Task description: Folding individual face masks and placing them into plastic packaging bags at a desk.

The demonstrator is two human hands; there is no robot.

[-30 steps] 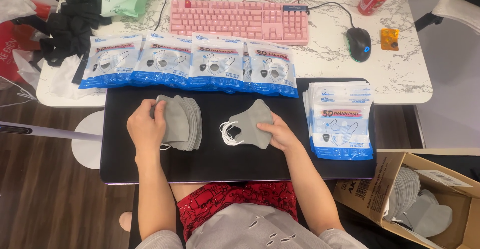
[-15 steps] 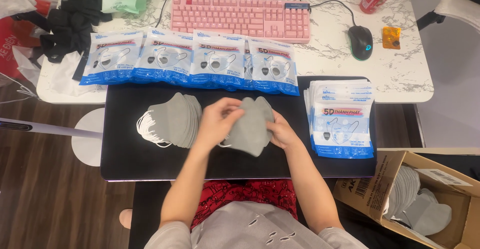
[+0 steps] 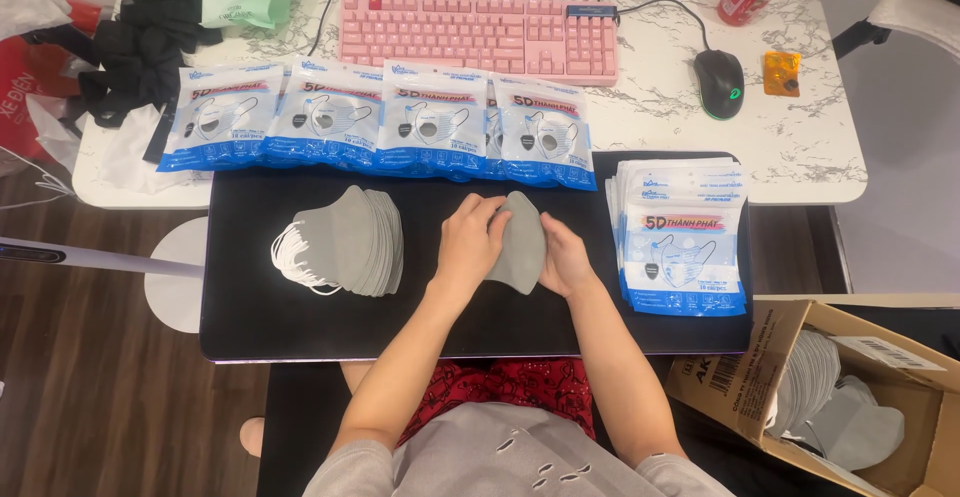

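While the left hand [image 3: 470,242] and right hand [image 3: 566,257] gripped a folded grey mask [image 3: 520,242] between them, it lay on the black mat [image 3: 300,317] beside the mask stack [image 3: 350,242], left of the packets [image 3: 682,237].

Bright even indoor light, soft shadows, sharp focus.

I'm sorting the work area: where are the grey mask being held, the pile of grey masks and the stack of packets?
grey mask [image 3: 522,247], head view, bare middle panel.
pile of grey masks [image 3: 350,242], head view, top mask.
stack of packets [image 3: 682,247], head view, top packet's front.
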